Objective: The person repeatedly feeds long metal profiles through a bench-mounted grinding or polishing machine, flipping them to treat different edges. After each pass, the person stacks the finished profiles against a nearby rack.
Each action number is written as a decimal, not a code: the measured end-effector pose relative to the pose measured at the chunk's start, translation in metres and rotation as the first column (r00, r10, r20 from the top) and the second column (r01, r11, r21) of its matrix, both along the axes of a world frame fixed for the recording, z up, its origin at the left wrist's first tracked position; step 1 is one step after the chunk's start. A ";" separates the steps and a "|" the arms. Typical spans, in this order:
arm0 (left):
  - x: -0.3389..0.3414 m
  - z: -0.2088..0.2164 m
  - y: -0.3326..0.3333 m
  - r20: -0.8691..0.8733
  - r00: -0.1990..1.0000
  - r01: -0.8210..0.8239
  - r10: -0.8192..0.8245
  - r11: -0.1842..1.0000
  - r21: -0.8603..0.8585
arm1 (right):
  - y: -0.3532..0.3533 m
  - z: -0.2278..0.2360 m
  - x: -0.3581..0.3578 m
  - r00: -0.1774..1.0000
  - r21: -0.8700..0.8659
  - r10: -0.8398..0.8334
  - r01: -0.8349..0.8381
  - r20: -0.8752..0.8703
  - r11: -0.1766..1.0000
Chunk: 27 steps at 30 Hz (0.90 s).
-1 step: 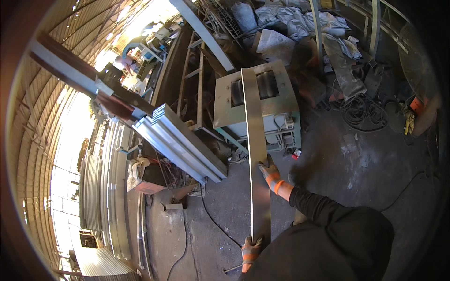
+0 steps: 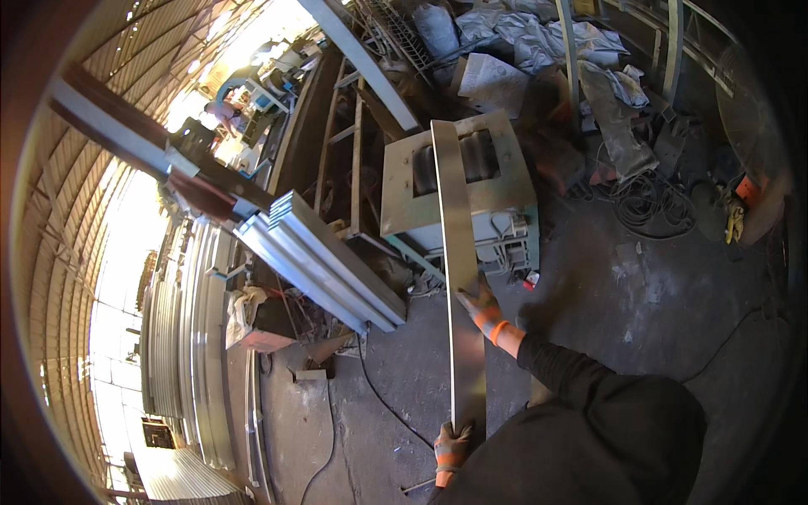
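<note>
A long, flat metal strip [image 2: 459, 227] stretches away from my body, its far end over the top of a greenish boxy machine [image 2: 401, 202] with dark rollers in its opening. Both hands wear grey gloves with orange cuffs. My right hand [image 2: 481, 311] is closed on the strip's right side, about midway along, its fingers lying over the face. Near the close end, my left hand [image 2: 452, 446] grips the left edge with its fingers curled. The undersides of both grips are hidden.
Stacked silvery metal profiles [image 2: 337, 261] lean left of the machine, beside a steel post [image 2: 362, 63]. Cables [image 2: 383, 396] cross the floor at left, and a coiled cable [image 2: 644, 206] lies right. Crumpled sheeting [image 2: 534, 42] is piled behind. A person [image 2: 223, 116] is far off.
The view has shifted very slightly. My right hand sits a touch further left across the strip; both hands keep their grip.
</note>
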<state>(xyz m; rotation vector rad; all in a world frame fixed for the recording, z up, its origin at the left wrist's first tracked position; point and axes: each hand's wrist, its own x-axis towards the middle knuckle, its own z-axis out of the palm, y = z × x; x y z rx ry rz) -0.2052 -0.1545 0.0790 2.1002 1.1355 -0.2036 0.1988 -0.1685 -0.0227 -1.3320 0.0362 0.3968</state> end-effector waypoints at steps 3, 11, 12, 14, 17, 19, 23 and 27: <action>0.122 -0.021 0.024 0.097 0.994 0.049 -0.052 0.998 0.033 | 0.040 0.020 0.138 0.780 -0.539 0.076 0.355 0.621 0.764; 0.450 -0.119 0.085 0.212 0.962 -0.021 0.169 0.827 -0.562 | 0.096 0.010 0.455 0.627 -0.865 0.598 0.403 0.500 0.300; 0.483 -0.126 0.091 0.146 0.975 -0.054 0.169 0.813 -0.580 | 0.100 0.006 0.487 0.573 -0.816 0.592 0.486 0.567 0.312; 0.534 -0.135 0.093 0.256 0.938 -0.017 0.235 0.768 -0.641 | 0.107 0.003 0.539 0.567 -0.828 0.629 0.503 0.532 0.247; 0.560 -0.136 0.097 0.294 0.914 -0.003 0.281 0.727 -0.686 | 0.115 -0.001 0.563 0.584 -0.850 0.654 0.493 0.481 0.186; 0.546 -0.134 0.093 0.290 0.918 -0.006 0.269 0.741 -0.671 | 0.114 -0.001 0.547 0.615 -0.881 0.659 0.445 0.433 0.163; 0.460 -0.138 0.087 0.230 0.938 -0.063 0.258 0.782 -0.620 | 0.106 0.001 0.455 0.636 -0.919 0.688 0.376 0.349 0.120; 0.340 -0.156 0.071 0.277 0.933 -0.024 0.231 0.805 -0.593 | 0.082 0.004 0.344 0.625 -0.913 0.682 0.371 0.380 0.168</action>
